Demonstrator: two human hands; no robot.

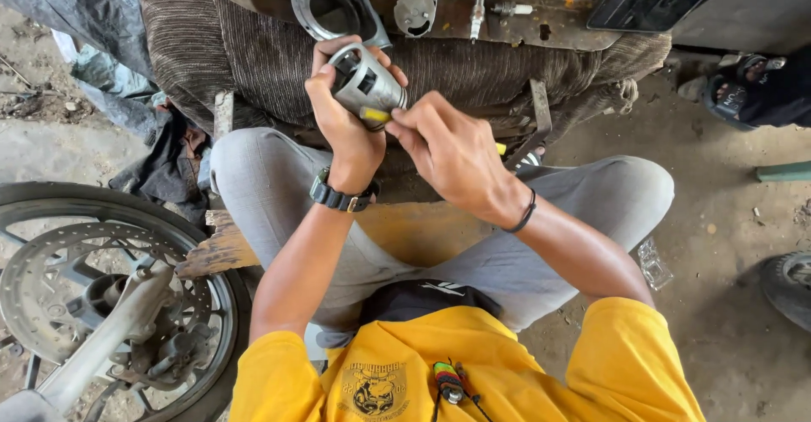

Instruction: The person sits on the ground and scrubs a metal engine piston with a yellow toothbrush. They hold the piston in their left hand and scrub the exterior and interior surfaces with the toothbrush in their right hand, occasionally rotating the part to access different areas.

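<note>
Fingers (325, 80) of the left hand (342, 122) wrap the cylinder (365, 84) at 12 o'clock, steadying it; the right hand (452, 156) pinches a yellow tool (374, 116) against its side, above the lap.

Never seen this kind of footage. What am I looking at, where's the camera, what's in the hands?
There is one picture, from a camera worn on a person's head, looking down at their own arms and lap. No machine is at work, only two bare hands. The person sits with knees apart, in grey trousers and a yellow shirt.

The left hand, with a black watch on its wrist, grips a grey metal cylinder with openings in its side. The right hand holds a small yellow-tipped tool against the cylinder's lower edge; what the tool is cannot be told.

Ahead is a metal surface over striped cloth, with a round metal housing, a spark plug and a dark phone. A motorcycle wheel with a brake disc stands lower left.
</note>
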